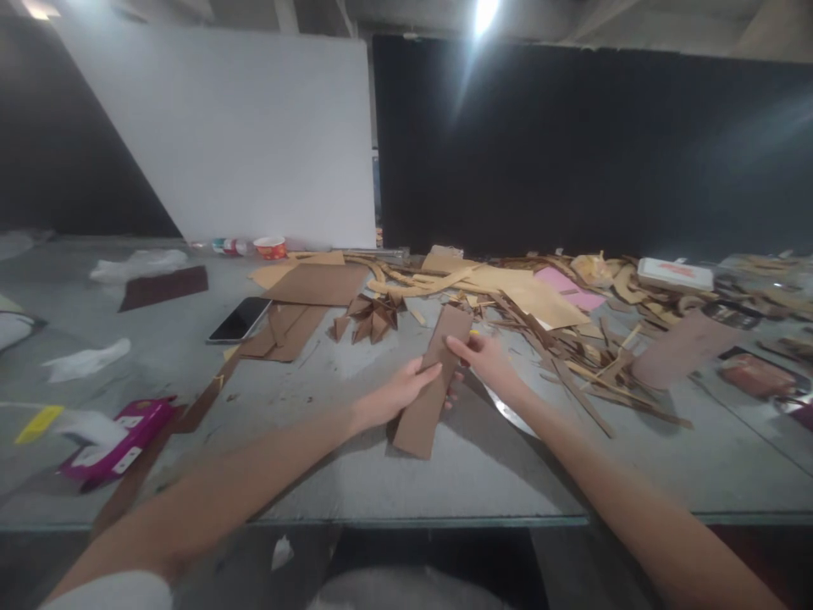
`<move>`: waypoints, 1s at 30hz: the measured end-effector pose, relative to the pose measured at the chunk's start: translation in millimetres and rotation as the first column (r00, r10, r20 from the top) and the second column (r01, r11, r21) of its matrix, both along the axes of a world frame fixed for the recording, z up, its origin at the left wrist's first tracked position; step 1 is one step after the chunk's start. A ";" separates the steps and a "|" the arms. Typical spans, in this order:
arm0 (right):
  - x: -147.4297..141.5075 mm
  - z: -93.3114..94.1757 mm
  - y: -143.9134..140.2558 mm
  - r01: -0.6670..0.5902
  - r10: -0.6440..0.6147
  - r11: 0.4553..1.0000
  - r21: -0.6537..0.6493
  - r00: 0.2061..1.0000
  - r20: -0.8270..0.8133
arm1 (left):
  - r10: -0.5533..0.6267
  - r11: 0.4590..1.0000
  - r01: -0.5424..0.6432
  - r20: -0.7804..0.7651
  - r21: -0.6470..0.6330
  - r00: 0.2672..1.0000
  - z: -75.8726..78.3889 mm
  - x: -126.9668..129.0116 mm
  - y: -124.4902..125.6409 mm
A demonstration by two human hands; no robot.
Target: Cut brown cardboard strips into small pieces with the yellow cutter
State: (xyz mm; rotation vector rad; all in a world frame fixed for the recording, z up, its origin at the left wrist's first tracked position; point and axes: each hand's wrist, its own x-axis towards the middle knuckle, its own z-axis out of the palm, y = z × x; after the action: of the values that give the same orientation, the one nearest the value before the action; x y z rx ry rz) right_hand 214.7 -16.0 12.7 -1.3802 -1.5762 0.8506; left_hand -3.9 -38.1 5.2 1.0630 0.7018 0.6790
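Workshop: bench (381, 474) strewn with offcuts (572, 356)

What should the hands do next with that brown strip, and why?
Probably lay the strip flat on the table. Both hands hold it: the left hand grips its middle, the right hand pinches its upper edge, and its near end already touches the table. Scraps crowd the right side, so the bare patch in front looks like the easiest spot.

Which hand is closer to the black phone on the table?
Left. The left hand is on the brown strip, just right of the phone. The right hand grips the strip's other edge, farther from it.
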 end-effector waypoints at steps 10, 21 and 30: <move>-11.1 -14.6 -6.7 -0.084 0.079 0.996 -0.031 0.987 -0.142 | -0.016 0.995 0.017 0.010 -0.097 1.000 -3.0 -2.1 4.2; -13.0 -8.9 -6.9 -0.058 0.060 0.998 0.014 0.983 -0.174 | 0.080 0.992 -0.077 0.027 -0.097 0.996 -7.5 -2.8 5.4; -11.0 -10.6 -2.3 0.105 -0.102 0.995 0.003 0.978 -0.181 | 0.143 0.988 -0.149 0.126 0.033 0.982 -8.1 -2.7 3.8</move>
State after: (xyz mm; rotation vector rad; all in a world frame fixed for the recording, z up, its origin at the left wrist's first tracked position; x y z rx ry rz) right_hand 203.7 -18.3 2.1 -1.3245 -1.3575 0.8756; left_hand -6.7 -34.4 -2.9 1.0057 0.6645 0.8825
